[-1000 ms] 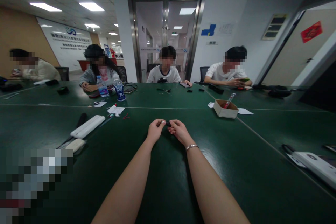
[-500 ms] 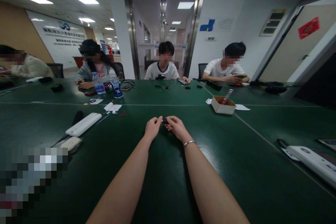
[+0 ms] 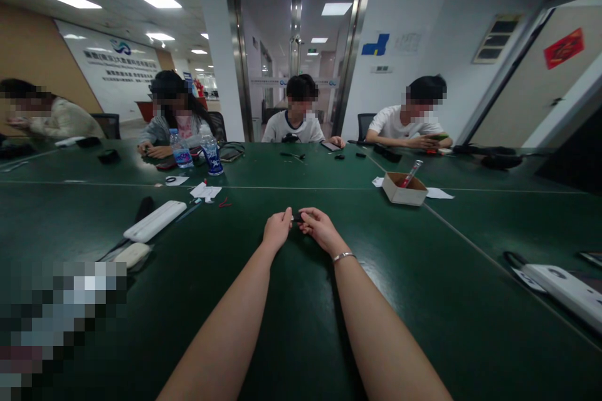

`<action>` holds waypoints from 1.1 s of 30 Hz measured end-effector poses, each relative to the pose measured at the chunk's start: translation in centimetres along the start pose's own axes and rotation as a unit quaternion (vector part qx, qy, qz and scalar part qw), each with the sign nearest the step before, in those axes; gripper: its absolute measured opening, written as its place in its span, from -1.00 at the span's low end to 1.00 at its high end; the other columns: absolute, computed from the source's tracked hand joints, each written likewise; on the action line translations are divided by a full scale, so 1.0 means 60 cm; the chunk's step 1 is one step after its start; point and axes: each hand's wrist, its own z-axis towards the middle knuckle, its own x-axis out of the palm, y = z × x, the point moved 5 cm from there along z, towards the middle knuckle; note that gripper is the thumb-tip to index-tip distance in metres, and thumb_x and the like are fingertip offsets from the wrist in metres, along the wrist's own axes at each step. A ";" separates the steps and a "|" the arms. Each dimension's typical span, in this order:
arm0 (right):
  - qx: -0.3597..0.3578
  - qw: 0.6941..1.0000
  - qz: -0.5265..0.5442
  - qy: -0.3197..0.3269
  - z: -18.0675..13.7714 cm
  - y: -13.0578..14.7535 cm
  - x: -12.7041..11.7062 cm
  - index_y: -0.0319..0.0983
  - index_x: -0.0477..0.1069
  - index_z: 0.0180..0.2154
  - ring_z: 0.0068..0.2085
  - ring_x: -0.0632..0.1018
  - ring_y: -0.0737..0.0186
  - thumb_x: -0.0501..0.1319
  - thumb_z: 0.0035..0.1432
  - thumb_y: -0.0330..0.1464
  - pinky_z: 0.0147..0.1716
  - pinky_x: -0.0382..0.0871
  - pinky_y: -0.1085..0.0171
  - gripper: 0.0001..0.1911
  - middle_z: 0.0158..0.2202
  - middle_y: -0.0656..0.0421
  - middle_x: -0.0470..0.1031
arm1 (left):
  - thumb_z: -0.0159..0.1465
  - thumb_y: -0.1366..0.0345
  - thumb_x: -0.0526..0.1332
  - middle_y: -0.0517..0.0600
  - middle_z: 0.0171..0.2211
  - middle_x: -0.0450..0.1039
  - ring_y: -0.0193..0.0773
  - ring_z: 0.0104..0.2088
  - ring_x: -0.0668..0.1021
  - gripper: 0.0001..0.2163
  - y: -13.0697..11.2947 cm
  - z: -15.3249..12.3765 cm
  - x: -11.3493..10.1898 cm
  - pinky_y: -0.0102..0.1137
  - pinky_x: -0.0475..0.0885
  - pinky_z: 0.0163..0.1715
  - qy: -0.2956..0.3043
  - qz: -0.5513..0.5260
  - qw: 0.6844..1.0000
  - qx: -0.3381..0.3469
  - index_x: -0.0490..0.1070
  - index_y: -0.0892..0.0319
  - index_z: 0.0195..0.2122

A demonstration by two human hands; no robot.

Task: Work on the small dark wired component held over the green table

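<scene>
A small dark object (image 3: 297, 217) with a light metallic-looking end sits between my two hands, above the green table (image 3: 301, 301). My left hand (image 3: 277, 227) pinches its left end between thumb and fingers. From the other side my right hand (image 3: 320, 229), with a silver bracelet (image 3: 345, 256) at the wrist, grips the dark part. Fingers cover much of the object, and it is too small to tell its exact kind.
Left lie a white power strip (image 3: 155, 221), paper scraps (image 3: 205, 192) and two water bottles (image 3: 211, 153). A small open box (image 3: 404, 193) holding a red-and-clear tube stands right. Another white device (image 3: 567, 291) lies far right. Several people sit across the table.
The view has turned slightly left, so everything sits a little further right. Both hands keep their hold on the small dark object, and slightly more of its light end shows.
</scene>
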 end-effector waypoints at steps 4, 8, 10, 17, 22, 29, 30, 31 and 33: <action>0.007 1.000 0.009 0.007 -0.003 0.004 0.003 -0.26 0.47 -0.28 -0.50 0.48 0.39 0.48 -0.20 -0.24 -0.55 0.34 0.43 -0.59 -0.52 0.21 0.47 | 0.29 -0.07 -0.13 -0.04 -0.65 0.35 -0.27 -0.58 0.38 -0.48 0.003 0.002 0.001 -0.38 0.16 -0.49 0.003 -0.001 1.000 -0.001 0.28 0.14 -0.66; 0.015 0.999 0.028 0.006 -0.006 0.006 0.004 -0.26 0.48 -0.28 -0.48 0.49 0.38 0.49 -0.23 -0.25 -0.52 0.37 0.42 -0.58 -0.51 0.21 0.48 | 0.29 -0.10 -0.13 -0.06 -0.65 0.34 -0.28 -0.58 0.38 -0.46 0.005 0.005 0.004 -0.39 0.16 -0.49 0.000 0.006 1.000 0.001 0.27 0.15 -0.66; 0.018 0.999 0.038 0.002 -0.006 0.006 0.003 -0.26 0.48 -0.29 -0.49 0.49 0.39 0.49 -0.22 -0.25 -0.52 0.38 0.42 -0.58 -0.51 0.21 0.48 | 0.28 -0.12 -0.14 -0.06 -0.65 0.34 -0.28 -0.57 0.39 -0.45 0.005 0.005 0.006 -0.39 0.16 -0.48 0.001 0.011 1.000 0.004 0.27 0.15 -0.65; 0.019 0.997 0.064 -0.039 -0.002 0.001 -0.004 -0.28 0.47 -0.34 -0.55 0.46 0.42 0.49 -0.21 -0.23 -0.56 0.37 0.44 -0.61 -0.54 0.21 0.48 | 0.32 -0.07 -0.17 -0.05 -0.53 0.41 -0.27 -0.49 0.42 -0.49 -0.007 -0.007 0.011 -0.39 0.20 -0.43 0.021 0.026 0.999 0.032 0.34 0.14 -0.52; 0.021 0.996 0.066 -0.056 -0.001 0.001 -0.006 -0.28 0.46 -0.34 -0.55 0.47 0.40 0.47 -0.16 -0.24 -0.58 0.35 0.44 -0.64 -0.56 0.18 0.49 | 0.30 0.12 0.03 0.00 -0.29 0.46 -0.25 -0.27 0.48 -0.76 -0.014 -0.009 0.005 -0.38 0.31 -0.29 -0.030 -0.007 0.996 0.089 0.38 0.13 -0.30; 0.012 0.994 0.078 -0.073 -0.001 0.001 -0.009 -0.27 0.46 -0.35 -0.56 0.48 0.40 0.45 -0.12 -0.26 -0.58 0.37 0.43 -0.69 -0.54 0.18 0.49 | 0.19 0.25 0.19 0.04 -0.20 0.49 -0.25 -0.24 0.52 -0.83 -0.006 -0.001 0.005 -0.36 0.41 -0.23 -0.031 -0.122 0.985 0.118 0.41 0.16 -0.21; 0.011 0.994 0.081 -0.075 -0.001 0.001 -0.009 -0.27 0.46 -0.35 -0.56 0.48 0.40 0.45 -0.12 -0.26 -0.57 0.38 0.43 -0.69 -0.54 0.18 0.49 | 0.19 0.24 0.19 0.04 -0.22 0.50 -0.26 -0.25 0.53 -0.83 -0.006 -0.001 0.006 -0.36 0.41 -0.23 -0.027 -0.129 0.984 0.117 0.42 0.16 -0.23; 0.010 0.994 0.083 -0.075 -0.001 0.002 -0.008 -0.27 0.46 -0.36 -0.55 0.48 0.40 0.45 -0.12 -0.26 -0.56 0.38 0.42 -0.69 -0.54 0.18 0.49 | 0.20 0.22 0.19 0.03 -0.25 0.51 -0.26 -0.26 0.53 -0.83 -0.005 -0.001 0.006 -0.37 0.40 -0.23 -0.023 -0.136 0.984 0.113 0.43 0.17 -0.24; 0.009 0.994 0.083 -0.074 -0.001 0.001 -0.008 -0.27 0.46 -0.35 -0.54 0.49 0.39 0.45 -0.12 -0.27 -0.55 0.39 0.42 -0.69 -0.53 0.18 0.49 | 0.21 0.18 0.17 0.02 -0.29 0.51 -0.26 -0.28 0.53 -0.81 -0.003 -0.001 0.006 -0.37 0.39 -0.24 -0.021 -0.138 0.985 0.097 0.44 0.18 -0.26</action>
